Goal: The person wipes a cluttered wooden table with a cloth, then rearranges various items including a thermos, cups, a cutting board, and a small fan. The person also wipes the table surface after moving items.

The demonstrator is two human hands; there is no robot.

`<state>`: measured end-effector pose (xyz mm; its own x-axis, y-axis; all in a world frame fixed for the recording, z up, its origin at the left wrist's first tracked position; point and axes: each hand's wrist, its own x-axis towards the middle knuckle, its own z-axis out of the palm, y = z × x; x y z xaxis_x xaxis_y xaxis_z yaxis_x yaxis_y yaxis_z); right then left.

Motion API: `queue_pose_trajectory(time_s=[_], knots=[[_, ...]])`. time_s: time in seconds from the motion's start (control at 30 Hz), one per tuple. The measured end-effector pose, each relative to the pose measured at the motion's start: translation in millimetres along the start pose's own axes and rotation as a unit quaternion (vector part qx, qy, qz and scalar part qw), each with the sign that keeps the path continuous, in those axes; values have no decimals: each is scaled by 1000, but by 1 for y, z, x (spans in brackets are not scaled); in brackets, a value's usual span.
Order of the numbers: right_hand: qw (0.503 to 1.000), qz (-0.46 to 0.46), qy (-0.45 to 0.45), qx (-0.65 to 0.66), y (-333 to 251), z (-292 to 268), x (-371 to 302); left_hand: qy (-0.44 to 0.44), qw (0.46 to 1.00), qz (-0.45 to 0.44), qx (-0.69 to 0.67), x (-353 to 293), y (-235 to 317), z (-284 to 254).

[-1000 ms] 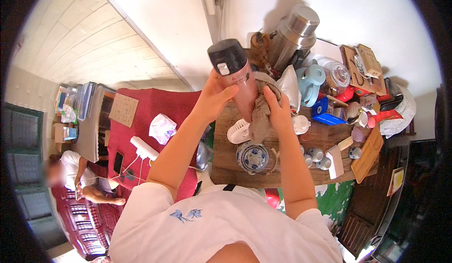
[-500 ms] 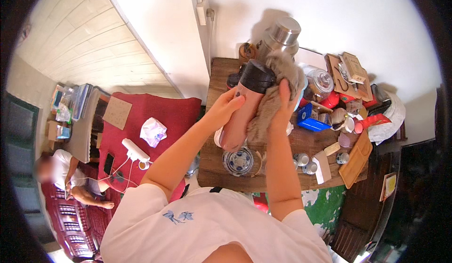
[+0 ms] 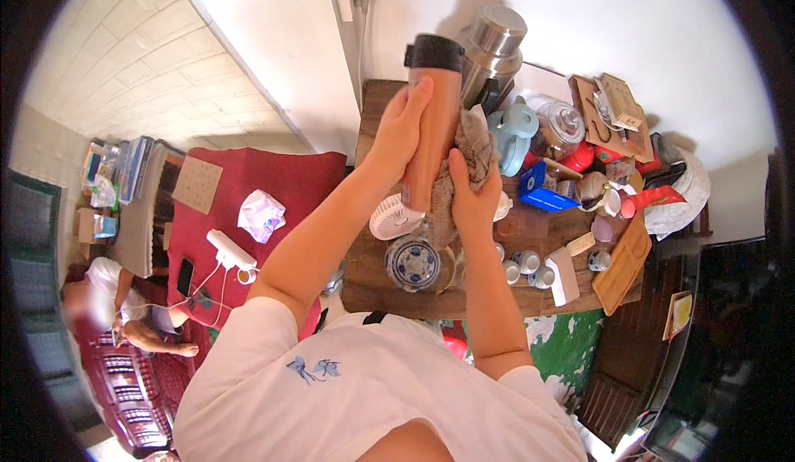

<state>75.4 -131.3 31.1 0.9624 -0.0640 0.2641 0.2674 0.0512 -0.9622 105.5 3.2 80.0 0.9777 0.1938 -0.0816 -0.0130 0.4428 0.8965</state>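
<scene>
Left hand (image 3: 402,131): grip wrapped round pink bottle (image 3: 436,122), black lid (image 3: 437,52) up, above table (image 3: 534,226). Right hand (image 3: 475,204): grip bunched on brown cloth (image 3: 473,143) beside bottle. Blue box (image 3: 542,190): print too small to read.

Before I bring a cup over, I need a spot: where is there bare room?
The widest patch is red tablecloth, right of the brown sheet and beyond the crumpled white packet. A smaller one on the wooden table lies between the blue box and small cups. Behind the blue box it is crowded with the teal jug and glass jar.
</scene>
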Motion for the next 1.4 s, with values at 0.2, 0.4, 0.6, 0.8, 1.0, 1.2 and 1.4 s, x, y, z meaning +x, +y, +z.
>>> queue_pose_trajectory(time_s=[0.2,0.4,0.6,0.8,1.0,1.2,1.4], knots=[[969,218,29,114,13,-6,6,77,975,201,59,12,-25,2],[867,421,-22,268,30,-24,40,-11,877,438,194,24,-41,7],[971,232,-36,39,3,-57,53,-66,879,337,329,15,-51,-6],[992,117,-13,-36,-37,-85,65,-206,904,155,340,8,-69,-30],[992,121,21,-26,-22,-79,70,-339,836,157,403,23,-104,-41],[988,135,50,-46,-5,-89,62,-405,800,57,439,43,-138,-53],[983,155,80,-64,1,-87,60,-441,762,84,467,54,-155,-53]])
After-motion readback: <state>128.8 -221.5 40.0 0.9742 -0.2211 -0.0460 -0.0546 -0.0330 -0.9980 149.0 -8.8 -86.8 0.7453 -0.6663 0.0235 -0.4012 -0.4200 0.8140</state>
